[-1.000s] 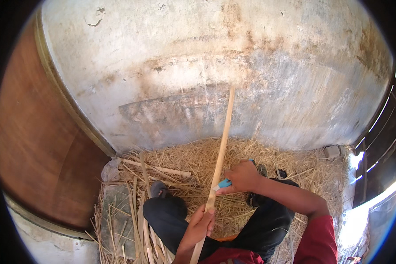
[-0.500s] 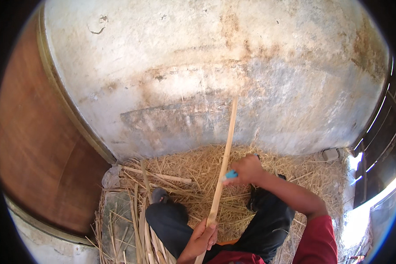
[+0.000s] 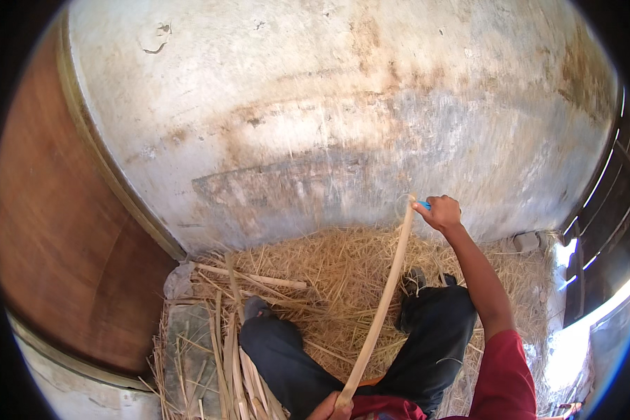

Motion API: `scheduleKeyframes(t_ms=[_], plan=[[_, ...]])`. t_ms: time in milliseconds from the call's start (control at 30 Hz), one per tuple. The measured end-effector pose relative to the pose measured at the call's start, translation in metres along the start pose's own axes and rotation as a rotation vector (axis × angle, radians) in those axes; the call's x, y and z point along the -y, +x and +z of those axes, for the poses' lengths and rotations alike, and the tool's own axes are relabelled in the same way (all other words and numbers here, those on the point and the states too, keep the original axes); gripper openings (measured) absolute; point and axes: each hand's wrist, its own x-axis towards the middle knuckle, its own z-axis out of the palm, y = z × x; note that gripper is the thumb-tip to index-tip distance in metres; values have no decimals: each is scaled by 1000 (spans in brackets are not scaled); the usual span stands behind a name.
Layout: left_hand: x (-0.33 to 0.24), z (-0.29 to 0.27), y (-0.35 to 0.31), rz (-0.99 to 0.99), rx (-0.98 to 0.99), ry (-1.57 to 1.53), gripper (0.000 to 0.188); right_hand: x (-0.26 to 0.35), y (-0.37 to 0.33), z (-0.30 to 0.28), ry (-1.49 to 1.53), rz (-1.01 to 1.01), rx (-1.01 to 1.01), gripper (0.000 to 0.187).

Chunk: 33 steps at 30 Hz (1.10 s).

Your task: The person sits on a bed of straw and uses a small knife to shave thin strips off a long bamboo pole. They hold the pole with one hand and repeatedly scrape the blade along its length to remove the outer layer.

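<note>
A long pale strip of bamboo or wood (image 3: 385, 297) slants up and away from my lap, bending slightly. Its near end is gripped by my left hand (image 3: 330, 409), fingers wrapped round it at the lower edge. At the far tip, my right hand (image 3: 442, 211) is closed on a small blue-handled knife (image 3: 424, 205). The knife lies against the strip's tip; its blade is too small to make out. A thin curl of shaving (image 3: 401, 203) shows beside that tip.
Loose straw-like shavings (image 3: 336, 269) cover the floor between my legs. Several long strips (image 3: 229, 367) lie to the left, by a grey slab (image 3: 189, 329). A stained wall (image 3: 294, 133) rises ahead; a brown panel (image 3: 70, 231) stands left and a small grey block (image 3: 527, 242) far right.
My right hand has moved up and away along the strip to its far tip, its arm straightening. The strip's far end has swung right and lower; my left hand has drawn closer to me.
</note>
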Motion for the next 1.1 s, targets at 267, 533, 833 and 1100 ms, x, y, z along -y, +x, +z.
scheduleKeyframes(t_ms=[267,533,833,1100], plan=[[38,-18,-5,-32,-47,72,25,-51,-16,27,103,435,193,89],[-17,-29,93,50,-17,-717,24,124,-97,-57,233,-414,254,72],[-31,-27,116,116,201,-955,27,168,-134,-49,300,-618,333,73],[-34,-19,105,119,214,-921,27,155,-95,-45,247,-459,221,73]])
